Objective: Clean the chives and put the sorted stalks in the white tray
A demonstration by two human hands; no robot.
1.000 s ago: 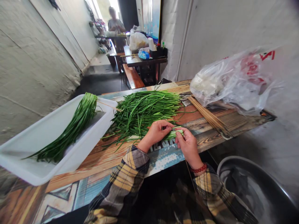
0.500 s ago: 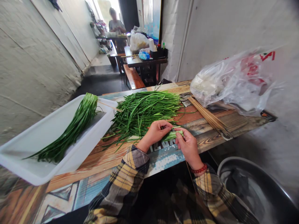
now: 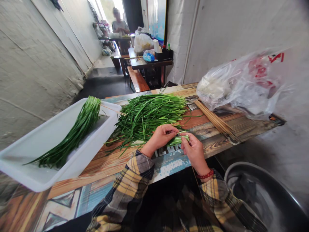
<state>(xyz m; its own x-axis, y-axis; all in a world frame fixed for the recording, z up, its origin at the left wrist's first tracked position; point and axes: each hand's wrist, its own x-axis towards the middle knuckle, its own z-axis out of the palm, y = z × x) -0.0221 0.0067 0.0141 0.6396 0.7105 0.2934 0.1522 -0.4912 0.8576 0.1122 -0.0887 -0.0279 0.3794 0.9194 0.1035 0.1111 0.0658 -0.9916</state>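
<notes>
A small bunch of garlic chives [image 3: 177, 140] lies between my two hands, its pale cut ends toward the right. My left hand [image 3: 164, 135] is closed on the chives, thumb and forefinger pinched near a single stalk. The fingers of my right hand [image 3: 192, 147] grip the pale ends of the bunch. Just beyond my hands spreads a large heap of loose chives [image 3: 152, 112] on the wood-patterned table [image 3: 96, 164]. To the right of the heap lies a bundle of thin bamboo skewers [image 3: 213, 119].
A white plastic tub [image 3: 79, 161] at the left holds a bundle of chives [image 3: 79, 135]. Clear plastic bags [image 3: 241, 83] sit at the table's right end. A dark basin [image 3: 260, 193] stands below at right. Farther back are another table [image 3: 145, 63], a bench [image 3: 137, 79] and a seated person [image 3: 120, 25].
</notes>
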